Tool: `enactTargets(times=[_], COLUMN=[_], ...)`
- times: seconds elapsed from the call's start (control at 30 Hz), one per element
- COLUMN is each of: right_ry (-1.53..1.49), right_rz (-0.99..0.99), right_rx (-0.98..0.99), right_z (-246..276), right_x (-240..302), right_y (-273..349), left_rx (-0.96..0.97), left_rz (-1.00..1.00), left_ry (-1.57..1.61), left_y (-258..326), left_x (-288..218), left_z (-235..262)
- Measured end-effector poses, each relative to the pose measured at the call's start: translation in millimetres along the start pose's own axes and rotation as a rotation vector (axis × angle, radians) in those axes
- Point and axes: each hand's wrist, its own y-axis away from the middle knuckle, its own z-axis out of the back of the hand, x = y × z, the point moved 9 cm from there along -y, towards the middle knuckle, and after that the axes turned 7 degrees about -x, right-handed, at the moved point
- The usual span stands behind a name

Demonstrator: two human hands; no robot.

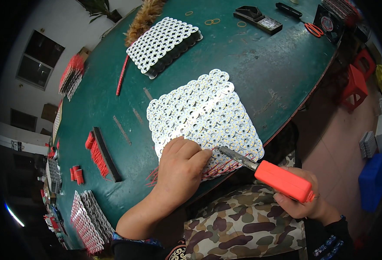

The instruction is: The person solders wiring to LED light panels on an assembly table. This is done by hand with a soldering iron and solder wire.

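In front of me lies a panel of joined round white circuit boards [199, 108] dotted with small yellow LED chips. My right hand [301, 195] is wrapped round the red handle of a soldering iron [282, 180]. Its metal tip meets the panel's near part, just right of my left thumb. My left hand [182, 162] rests on the panel with thumb and fingers pinched together at a thin red wire; the fingertips are partly hidden. Several more red wires [219, 170] lie along the near edge of the boards, some poking out left of my wrist.
Another stack of white boards [163, 43] sits farther back on the green table [260, 91], beside a feather duster [143, 21]. At left are a bundle of red wires [97, 158] by a dark strip and more board stacks [89, 221]. Scissors [313, 30] lie far right.
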Motion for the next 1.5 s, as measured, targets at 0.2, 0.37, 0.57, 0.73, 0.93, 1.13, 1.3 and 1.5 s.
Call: enactTargets(times=[0.2,0.37,0.57,0.73,0.93,1.13,1.3,1.5], right_ry=[0.042,0.043,0.046,0.026,-0.08,-0.095,-0.098,-0.137], right_rz=[0.027,0.015,-0.243,-0.219,-0.22,-0.182,-0.22,-0.383], right_rx=[0.027,-0.015,-0.045,-0.158,-0.072,-0.025,-0.025,-0.146], right_z=[3.1,6.7,14.9,18.5,5.5,-1.6,-2.7,2.2], right_x=[2.1,6.5,-19.0,-19.8,-23.7,-13.0,-14.1,-20.4], right_y=[-2.1,-1.0,31.7,36.9,28.3,20.1,22.9,25.5], left_rx=[0.001,-0.004,0.04,-0.132,-0.13,-0.037,-0.029,-0.066], left_rz=[0.005,0.001,0.035,0.235,0.772,0.661,0.489,0.382], left_ry=[-0.002,0.001,-0.027,-0.311,-0.612,-0.613,-0.772,-0.857], left_y=[-2.3,2.3,11.3,67.4,201.0,223.4,220.1,212.5], left_x=[1.0,5.1,-0.3,66.2,195.1,214.6,207.7,194.9], left_z=[-0.2,2.0,17.0,104.5,198.9,168.3,158.1,154.1])
